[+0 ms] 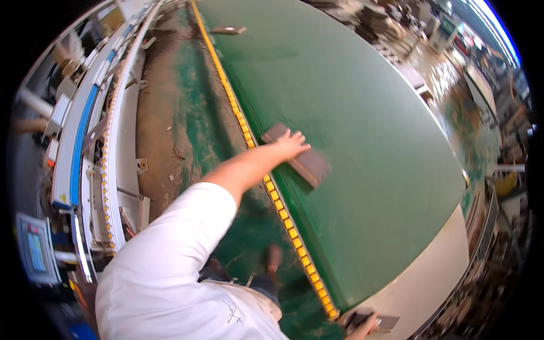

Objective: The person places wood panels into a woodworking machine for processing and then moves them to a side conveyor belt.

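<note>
My left arm, in a white sleeve, reaches across the yellow-edged side of a green conveyor belt (362, 130). Spread over the top of a grey-brown board (311, 168), my left hand (290, 145) lies with its fingers apart. This board has an orange-brown line along its near long edge and is slightly blurred. At the lower edge of the picture, my right hand (371, 323) is closed on the side of a dark board (357, 320). That second board is by the pale end plate of the belt, and part of it is hidden by the hand.
Yellow rollers (289, 224) line the belt's near side. Farther along the belt lies another small board (228, 30). A machine rail with a blue strip (85, 141) runs along the left, with a control panel (37, 249) at its end. Stacked boards (385, 28) stand beyond the belt.
</note>
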`<state>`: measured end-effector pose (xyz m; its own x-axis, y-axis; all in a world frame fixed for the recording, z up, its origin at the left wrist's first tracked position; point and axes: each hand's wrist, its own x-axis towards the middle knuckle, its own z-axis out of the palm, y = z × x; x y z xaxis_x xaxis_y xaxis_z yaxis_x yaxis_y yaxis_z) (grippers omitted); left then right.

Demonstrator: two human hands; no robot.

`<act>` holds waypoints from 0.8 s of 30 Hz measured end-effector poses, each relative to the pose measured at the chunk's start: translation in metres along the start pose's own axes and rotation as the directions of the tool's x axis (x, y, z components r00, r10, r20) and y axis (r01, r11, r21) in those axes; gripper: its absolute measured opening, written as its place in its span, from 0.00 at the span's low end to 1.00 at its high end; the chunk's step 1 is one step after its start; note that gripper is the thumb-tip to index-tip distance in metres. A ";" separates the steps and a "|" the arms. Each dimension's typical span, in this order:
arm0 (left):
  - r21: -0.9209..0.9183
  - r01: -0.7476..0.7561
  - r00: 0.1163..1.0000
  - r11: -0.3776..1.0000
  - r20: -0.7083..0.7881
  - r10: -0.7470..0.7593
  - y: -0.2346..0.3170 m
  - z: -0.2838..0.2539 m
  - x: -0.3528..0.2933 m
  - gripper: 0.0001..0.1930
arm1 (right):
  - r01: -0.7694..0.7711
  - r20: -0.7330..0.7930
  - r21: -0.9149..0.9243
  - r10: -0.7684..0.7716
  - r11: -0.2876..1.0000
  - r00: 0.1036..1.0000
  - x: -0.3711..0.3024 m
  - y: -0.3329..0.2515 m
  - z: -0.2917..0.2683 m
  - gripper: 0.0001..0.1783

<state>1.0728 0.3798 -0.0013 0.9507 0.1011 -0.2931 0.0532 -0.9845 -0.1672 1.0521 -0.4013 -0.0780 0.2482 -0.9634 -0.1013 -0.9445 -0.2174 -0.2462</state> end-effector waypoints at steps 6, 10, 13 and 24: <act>-0.227 -0.211 0.977 0.951 -0.017 0.212 0.054 -0.088 -0.028 0.54 | 0.444 0.090 0.741 -0.730 0.504 0.678 -0.105 -0.042 -0.110 0.60; -0.721 -0.022 0.990 0.693 -0.111 -0.085 0.014 -0.103 -0.188 0.57 | 0.141 0.356 0.926 -0.934 0.350 -0.019 -0.203 -0.087 -0.146 0.61; -0.852 -0.012 0.822 0.523 -0.306 -0.480 -0.001 -0.054 -0.349 0.57 | 0.075 0.463 0.861 -0.715 0.503 -0.523 -0.315 -0.114 -0.141 0.54; -0.773 -0.029 -0.901 -0.634 0.295 -0.318 0.122 0.182 -0.908 0.36 | 0.299 0.301 0.931 -0.019 -0.209 -0.953 -0.891 0.198 -0.071 0.29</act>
<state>0.1602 0.1944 0.0730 -0.9636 0.2642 0.0398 0.1747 0.5100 0.8422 0.6286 0.4028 0.0315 -0.1534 0.9699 -0.1891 0.4717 -0.0963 -0.8765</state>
